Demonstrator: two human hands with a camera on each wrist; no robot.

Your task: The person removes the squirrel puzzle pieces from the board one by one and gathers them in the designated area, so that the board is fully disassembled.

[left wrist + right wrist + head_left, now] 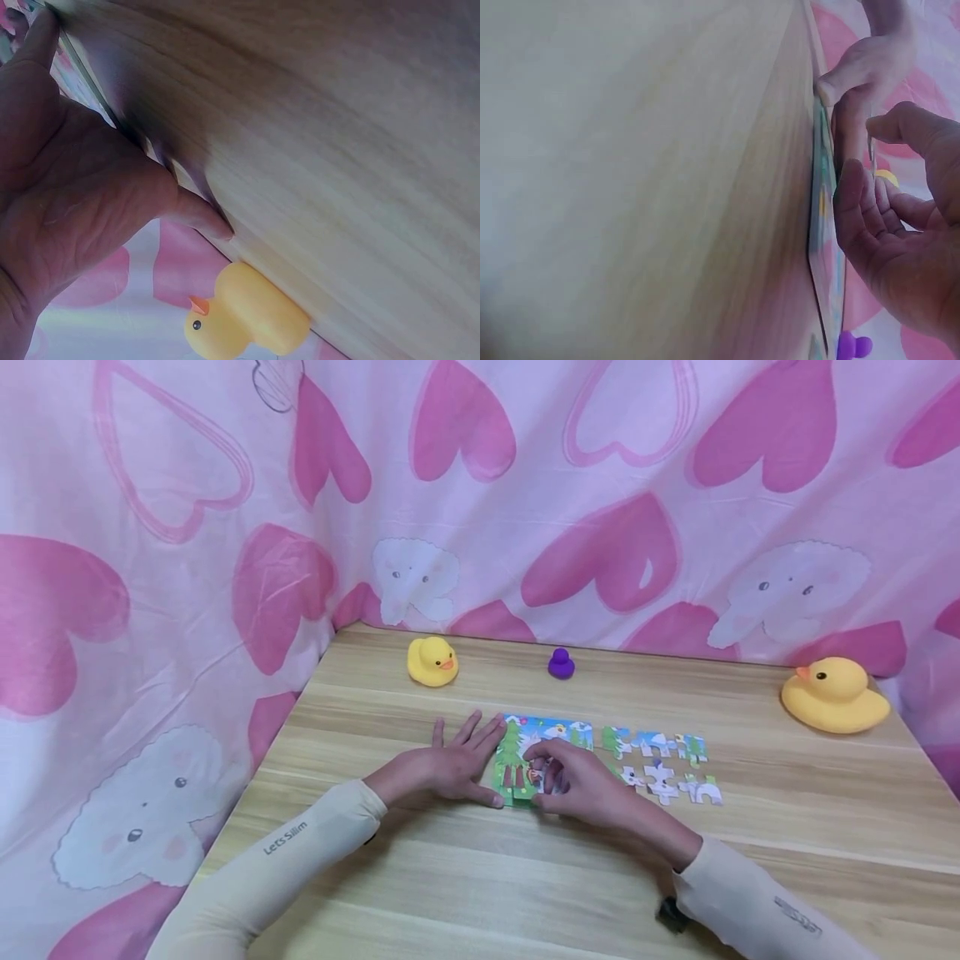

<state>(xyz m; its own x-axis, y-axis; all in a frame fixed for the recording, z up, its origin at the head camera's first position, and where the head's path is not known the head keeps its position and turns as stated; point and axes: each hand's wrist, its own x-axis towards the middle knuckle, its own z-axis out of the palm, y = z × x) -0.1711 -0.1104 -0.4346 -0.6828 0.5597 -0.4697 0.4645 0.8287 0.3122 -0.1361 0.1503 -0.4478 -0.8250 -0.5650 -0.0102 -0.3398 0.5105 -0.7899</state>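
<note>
A picture puzzle board point(517, 743) with green trees and snow lies flat on the table. My left hand point(459, 768) rests spread at its left side, fingers straight, the thumb at the near left corner; the left wrist view shows this hand point(75, 165) from the palm side. Over the board's near right part, my right hand point(581, 781) pinches a thin puzzle piece point(871, 144), seen edge-on between thumb and finger in the right wrist view. The piece's picture is hidden. Several loose puzzle pieces point(660, 783) lie in two rows to the board's right.
Along the back of the wooden table point(450, 877) stand a yellow duck point(432, 662), a small purple duck point(561, 664) and, at the right, a larger yellow duck point(834, 696). A pink heart-patterned curtain point(480, 518) hangs behind the table and along its left side.
</note>
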